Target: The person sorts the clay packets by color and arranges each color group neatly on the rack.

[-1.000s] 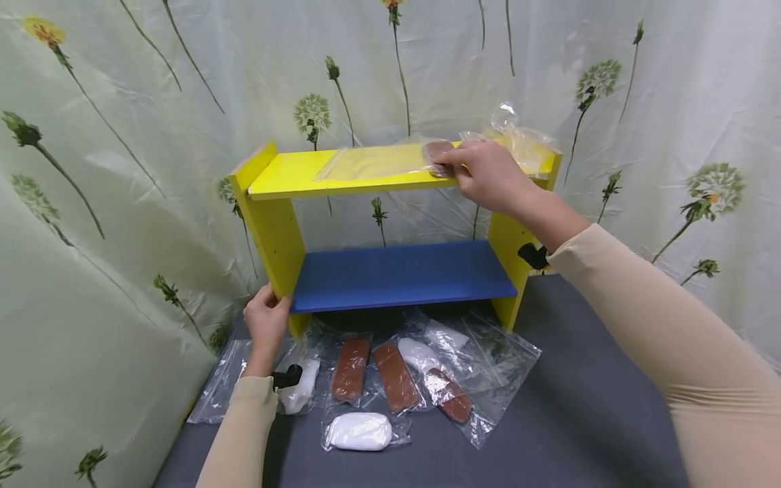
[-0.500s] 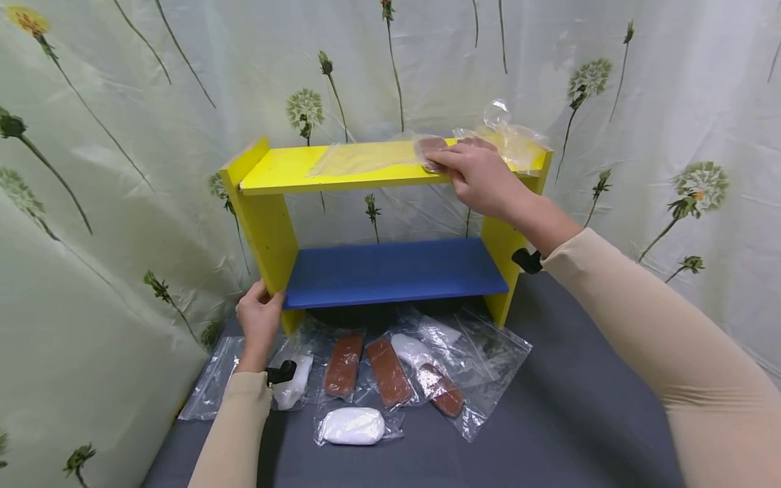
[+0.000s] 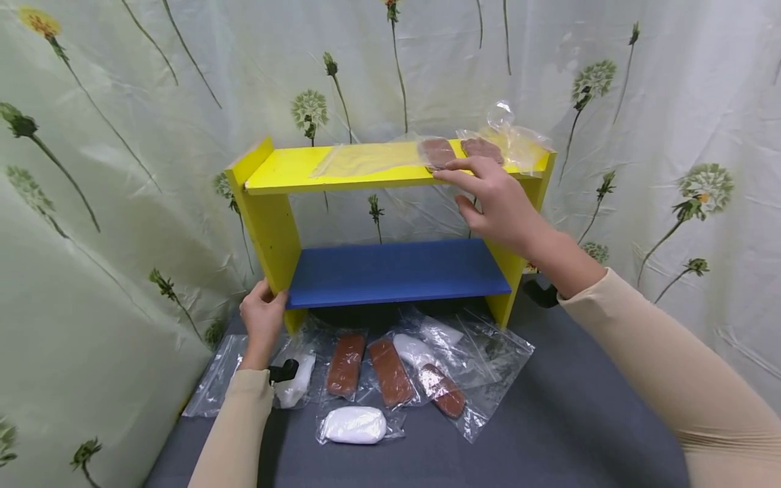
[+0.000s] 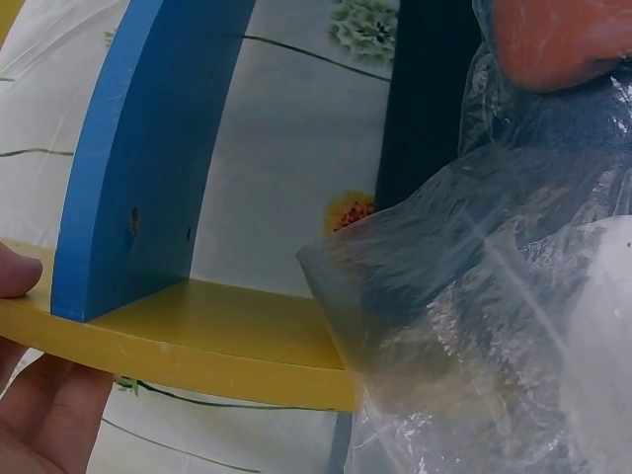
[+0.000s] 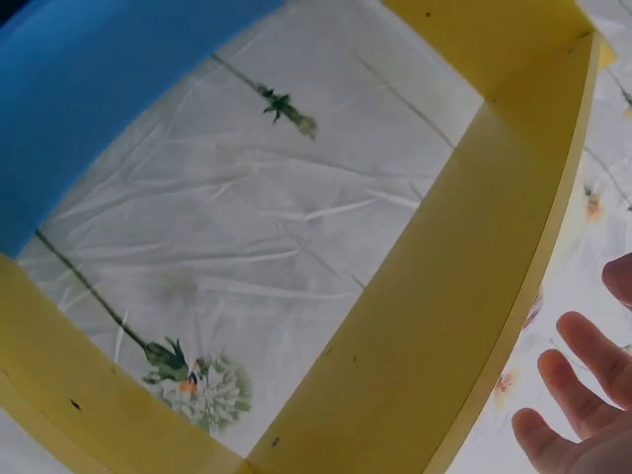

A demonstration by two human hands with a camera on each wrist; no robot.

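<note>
A small shelf unit with yellow sides (image 3: 264, 237), a yellow top board (image 3: 293, 177) and a blue lower board (image 3: 396, 274) stands on the dark table. My left hand (image 3: 262, 318) grips its left side panel near the blue board; in the left wrist view the thumb (image 4: 15, 274) and fingers (image 4: 64, 410) lie on opposite faces. On the top board lies a brown slab in a clear bag (image 3: 436, 153). Just in front of it is my right hand (image 3: 497, 200), fingers spread and holding nothing. Beside that slab sits another bagged brown piece (image 3: 482, 149).
Below the shelf, several clear zip bags cover the table, with brown slabs (image 3: 346, 364) and white blocks (image 3: 354, 425) inside. A flat clear bag (image 3: 213, 379) lies at the left. Crumpled clear plastic (image 3: 518, 146) sits at the top board's right end. A flowered curtain (image 3: 201, 81) hangs behind.
My right hand has let go of the bagged slab on the top board and drawn back toward the front, fingers opening. My left hand keeps its grip on the side panel.
</note>
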